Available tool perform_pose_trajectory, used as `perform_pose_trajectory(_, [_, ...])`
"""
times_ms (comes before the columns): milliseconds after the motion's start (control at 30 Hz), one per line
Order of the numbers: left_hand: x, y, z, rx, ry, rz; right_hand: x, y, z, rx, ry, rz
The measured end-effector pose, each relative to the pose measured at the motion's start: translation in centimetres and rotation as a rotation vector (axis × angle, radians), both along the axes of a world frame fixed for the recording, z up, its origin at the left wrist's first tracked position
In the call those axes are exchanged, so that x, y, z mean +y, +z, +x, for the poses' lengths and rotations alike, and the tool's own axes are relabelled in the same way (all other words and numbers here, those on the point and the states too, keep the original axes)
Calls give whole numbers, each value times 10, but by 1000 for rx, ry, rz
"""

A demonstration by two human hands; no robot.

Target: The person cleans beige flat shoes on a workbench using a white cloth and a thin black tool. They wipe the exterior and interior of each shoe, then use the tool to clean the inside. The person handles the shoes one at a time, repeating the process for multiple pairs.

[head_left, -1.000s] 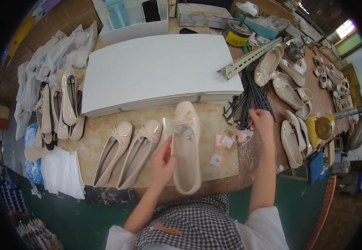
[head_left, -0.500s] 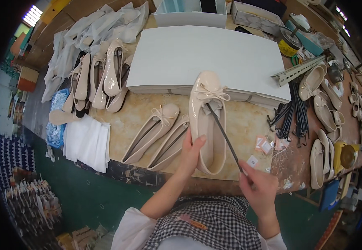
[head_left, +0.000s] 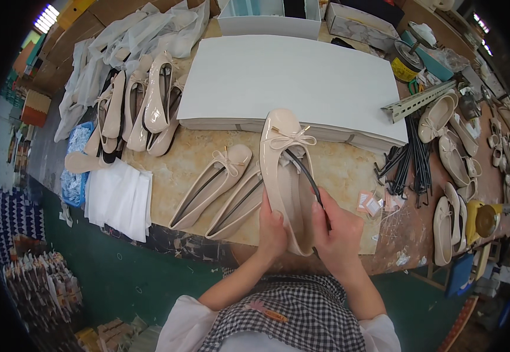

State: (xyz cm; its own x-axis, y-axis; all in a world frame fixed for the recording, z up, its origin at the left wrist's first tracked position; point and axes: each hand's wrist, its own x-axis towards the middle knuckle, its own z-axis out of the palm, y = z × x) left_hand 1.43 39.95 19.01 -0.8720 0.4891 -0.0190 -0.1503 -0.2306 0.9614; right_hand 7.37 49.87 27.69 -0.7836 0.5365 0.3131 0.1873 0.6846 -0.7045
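Where the surface (head_left: 176,176) begins at the left, a blue plastic-wrapped bundle (head_left: 78,164) lies beside folded white sheets (head_left: 118,199), with a heap of glossy beige shoes (head_left: 158,105) just behind. Next, two bow-trimmed flats (head_left: 208,196) rest side by side on the surface, toes pointing away, each with a dark strip running along its inside. To their right, the left hand (head_left: 272,232) grasps the side of another beige flat (head_left: 290,196), raised and tilted in front of a thick white stack (head_left: 293,76). A black rod (head_left: 306,173) reaches into this shoe below its bow, curving down to the right hand (head_left: 338,232), which clasps it at the shoe's right edge. Further right come small paper tags (head_left: 372,203), a pile of black rods (head_left: 410,167), a perforated metal bar (head_left: 422,100) and more flats (head_left: 454,158).
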Motion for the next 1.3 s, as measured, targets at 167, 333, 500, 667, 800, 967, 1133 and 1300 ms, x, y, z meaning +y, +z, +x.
perform_pose_trajectory(167, [-6,-4,4,5,-5,-92,-11,-24,1,-116,20,197])
perform_pose_trajectory(333, [-13,15,-11,10,-272,-405,2,-14,30,-217,144,-72])
perform_pose_trajectory(500, [-65,43,-56,1060,-60,-1224,44,-2,57,-196,-124,-237])
perform_pose_trajectory(667, [-73,18,-77,744,-394,-1188,26,-4,41,-375,118,-210])
perform_pose_trajectory(800, [-115,70,-129,1019,-68,-1023,41,-23,70,-256,-59,-326])
perform_pose_trajectory(967, [-152,131,-309,1037,644,-1255,62,-15,103,-378,-187,-191])
perform_pose_trajectory(1133, [-186,58,-415,1076,369,-1545,87,-3,127,-493,-327,33])
perform_pose_trajectory(1300, [-305,44,-515,693,594,-1314,187,-25,230,-491,-677,423])
